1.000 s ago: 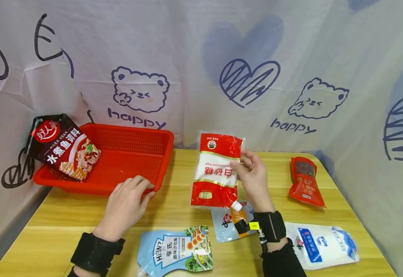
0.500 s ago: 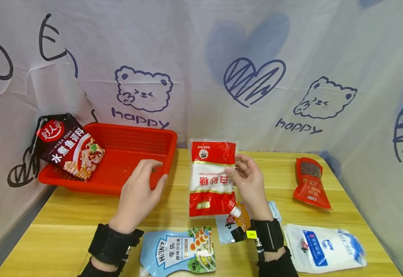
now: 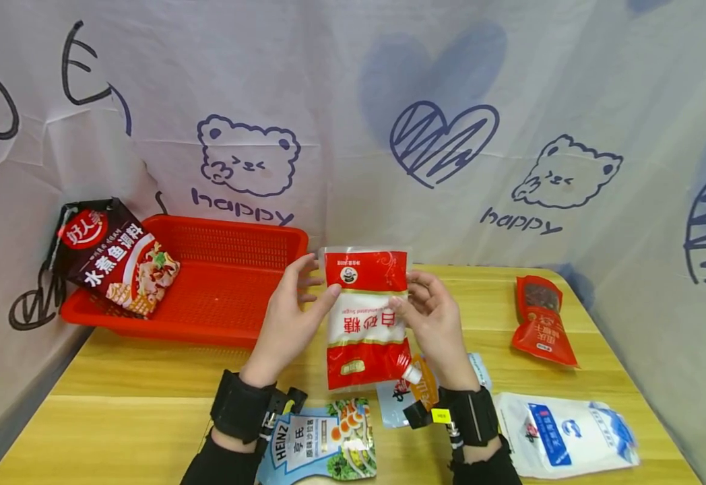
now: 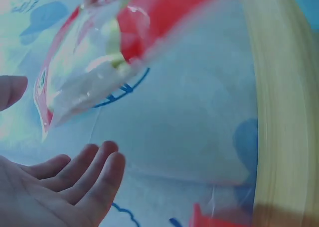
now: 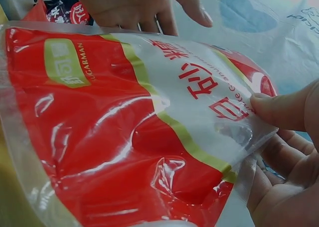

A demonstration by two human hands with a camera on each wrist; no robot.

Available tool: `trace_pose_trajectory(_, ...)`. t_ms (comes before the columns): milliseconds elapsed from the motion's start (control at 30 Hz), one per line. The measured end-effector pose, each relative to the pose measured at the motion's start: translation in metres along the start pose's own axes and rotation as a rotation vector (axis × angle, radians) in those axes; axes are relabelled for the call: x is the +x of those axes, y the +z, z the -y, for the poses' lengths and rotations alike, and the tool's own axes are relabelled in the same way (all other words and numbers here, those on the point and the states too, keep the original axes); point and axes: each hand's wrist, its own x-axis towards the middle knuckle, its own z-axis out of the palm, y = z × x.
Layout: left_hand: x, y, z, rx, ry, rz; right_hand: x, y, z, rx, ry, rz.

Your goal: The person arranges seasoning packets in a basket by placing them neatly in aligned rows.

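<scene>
A red and white bag of granulated sugar (image 3: 366, 320) with a white spout cap at its lower right corner is held up over the table. My right hand (image 3: 438, 320) pinches its right edge, thumb on the front and fingers behind, as the right wrist view shows closely. At the bag's left side is my left hand (image 3: 289, 320), its thumb and fingers spread apart. In the left wrist view, that hand (image 4: 65, 187) has a gap between its fingers and the bag (image 4: 94, 53). A blue and orange pouch (image 3: 395, 407) lies partly hidden under the right wrist.
A red plastic basket (image 3: 219, 323) stands at the back left, with a dark seasoning packet (image 3: 116, 256) leaning inside. On the wooden table (image 3: 116, 431) lie a Heinz salad dressing pouch (image 3: 323, 438), a white and blue bag (image 3: 577, 434) and a red packet (image 3: 541, 323). A printed cloth hangs behind.
My left hand has left the basket's rim and moved right to the sugar bag's side. The right hand has brought the bag slightly lower and straighter.
</scene>
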Motion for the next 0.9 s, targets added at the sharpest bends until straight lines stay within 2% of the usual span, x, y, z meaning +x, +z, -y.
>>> trace_pose_trajectory(167, 0.0009, 0.0038, -0.0003, -0.14, -0.094, 0.095, -0.002, 0.0014, 0.0023, -0.017, 0.021, 0.028)
trace_pose_trajectory(300, -0.0016, 0.0046, 0.0017, -0.2, -0.148, 0.147, -0.0038, 0.0031, 0.004, -0.049, 0.033, 0.057)
trace_pose_trajectory(433, -0.0039, 0.0052, 0.0037, -0.189, -0.15, 0.132, -0.0044, 0.0039, 0.0036, -0.069, 0.033, 0.081)
trace_pose_trajectory(600, -0.0044, 0.0061, 0.0055, -0.159, -0.123, 0.074, -0.0041, 0.0036, 0.0025, -0.071, 0.042, 0.087)
trace_pose_trajectory(900, -0.0045, 0.0062, 0.0043, -0.197, -0.097, 0.024, -0.0033, 0.0051, 0.0031, -0.099, 0.018, 0.069)
